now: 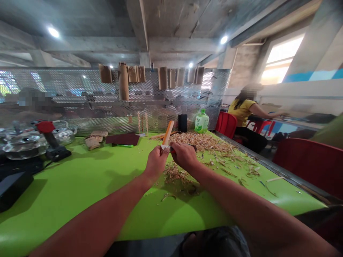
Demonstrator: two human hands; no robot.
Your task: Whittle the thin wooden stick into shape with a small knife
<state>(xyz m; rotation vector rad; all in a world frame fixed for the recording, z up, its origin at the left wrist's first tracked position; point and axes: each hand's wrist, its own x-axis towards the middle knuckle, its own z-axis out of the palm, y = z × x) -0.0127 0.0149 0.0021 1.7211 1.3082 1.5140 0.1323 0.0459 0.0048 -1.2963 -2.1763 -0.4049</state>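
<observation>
My left hand [157, 161] grips the lower end of an orange-faced wooden stick [168, 132], which stands tilted upward with a white wrapping near my fingers. My right hand [184, 155] is closed on a small red-handled tool [173, 151] pressed close to the stick's base; its tip is hidden by my fingers. Pale wood shavings [200, 141] lie in a heap beyond my hands, and a smaller pile [174, 173] lies just below them on the green table [66, 185].
Behind the shavings stand a green-capped plastic bottle [201, 121] and a black cup [182, 123]. A dark red sheet [122, 139] and a black-and-red tool [50, 141] lie to the left. A perforated metal screen [80, 85] backs the table. A co-worker [243, 112] sits at right.
</observation>
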